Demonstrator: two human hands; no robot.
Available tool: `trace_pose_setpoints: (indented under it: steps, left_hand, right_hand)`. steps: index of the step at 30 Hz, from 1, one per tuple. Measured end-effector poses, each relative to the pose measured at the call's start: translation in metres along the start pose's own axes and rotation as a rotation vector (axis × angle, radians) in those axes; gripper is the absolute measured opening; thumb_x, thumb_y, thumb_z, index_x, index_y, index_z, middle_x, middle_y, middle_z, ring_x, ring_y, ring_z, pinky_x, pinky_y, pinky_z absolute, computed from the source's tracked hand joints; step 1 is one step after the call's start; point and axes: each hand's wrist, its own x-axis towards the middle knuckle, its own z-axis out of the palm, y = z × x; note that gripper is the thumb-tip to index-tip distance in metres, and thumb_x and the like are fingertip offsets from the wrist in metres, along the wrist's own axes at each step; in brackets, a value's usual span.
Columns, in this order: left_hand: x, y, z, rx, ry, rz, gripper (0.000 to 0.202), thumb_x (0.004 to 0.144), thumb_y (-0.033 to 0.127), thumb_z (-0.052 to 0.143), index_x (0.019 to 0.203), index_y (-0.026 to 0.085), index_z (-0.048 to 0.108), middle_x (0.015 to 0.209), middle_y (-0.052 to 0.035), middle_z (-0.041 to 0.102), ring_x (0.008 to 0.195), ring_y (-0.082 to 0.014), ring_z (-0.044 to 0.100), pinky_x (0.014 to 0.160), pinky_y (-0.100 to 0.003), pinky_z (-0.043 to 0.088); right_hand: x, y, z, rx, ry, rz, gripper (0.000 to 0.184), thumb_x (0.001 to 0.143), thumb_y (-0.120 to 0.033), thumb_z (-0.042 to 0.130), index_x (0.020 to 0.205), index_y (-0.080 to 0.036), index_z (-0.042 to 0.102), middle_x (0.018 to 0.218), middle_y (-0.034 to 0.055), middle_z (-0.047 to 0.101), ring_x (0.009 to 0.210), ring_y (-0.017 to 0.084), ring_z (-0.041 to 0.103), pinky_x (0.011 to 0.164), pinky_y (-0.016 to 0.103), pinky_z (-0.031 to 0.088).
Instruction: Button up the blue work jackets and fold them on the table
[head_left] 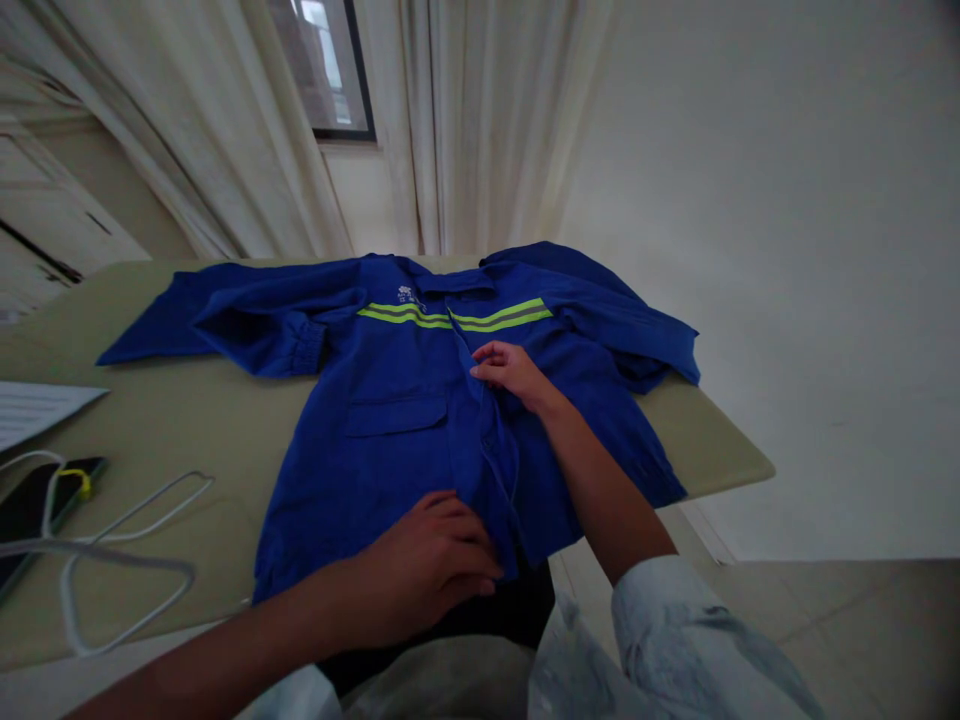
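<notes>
Beige tabletop [712, 445] against pale curtains [465, 120] and a dark-framed window [322, 70]. Blue work jacket [390, 470] lies front up on the table, collar at the far side, yellow-green reflective band [502, 316] across the chest, sleeves out to both sides. Right hand [510, 370] sits at the front opening on the chest, fingers partly curled. Left hand [424, 570] is curled over the jacket's lower front edge, near the hem. From my feed I cannot tell whether either hand is pinching cloth or only resting on it. Left of the jacket: phone [37, 510], white cord [127, 590], sheet of paper [37, 410].
</notes>
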Motion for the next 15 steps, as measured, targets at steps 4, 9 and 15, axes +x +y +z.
trace_pose_setpoints:
  steps: [4, 9, 15]
  left_hand:
    - [0.027, -0.039, -0.04, -0.083, 0.052, -0.11, 0.028, 0.108, 0.034, 0.052, 0.099, 0.02, 0.075, 0.096, -0.0035, 0.075, 0.087, -0.0158, 0.07, 0.08, -0.027, 0.052]
    - [0.075, -0.129, -0.07, 0.381, 0.318, -0.244, 0.025, 0.1, 0.023, 0.056, 0.117, 0.017, 0.073, 0.117, -0.0113, 0.075, 0.103, -0.024, 0.07, 0.092, -0.037, 0.053]
    - [0.097, -0.165, -0.06, 0.616, 0.269, -0.112, 0.035, 0.101, 0.036, 0.062, 0.131, 0.02, 0.069, 0.122, -0.0117, 0.07, 0.102, -0.0249, 0.062, 0.091, -0.038, 0.05]
  right_hand:
    - [-0.004, -0.003, -0.003, -0.024, -0.045, 0.017, 0.043, 0.062, -0.031, 0.083, 0.101, -0.019, 0.066, 0.074, -0.0035, 0.067, 0.063, 0.011, 0.058, 0.058, 0.022, 0.042]
    - [-0.005, -0.003, -0.005, -0.027, -0.024, 0.014, 0.043, 0.06, -0.023, 0.071, 0.102, -0.022, 0.06, 0.075, -0.0059, 0.064, 0.063, 0.012, 0.055, 0.056, 0.022, 0.04]
    - [-0.007, -0.004, -0.007, -0.046, 0.063, 0.016, 0.039, 0.064, -0.028, 0.06, 0.102, -0.026, 0.048, 0.068, -0.0095, 0.055, 0.053, 0.012, 0.045, 0.051, 0.022, 0.032]
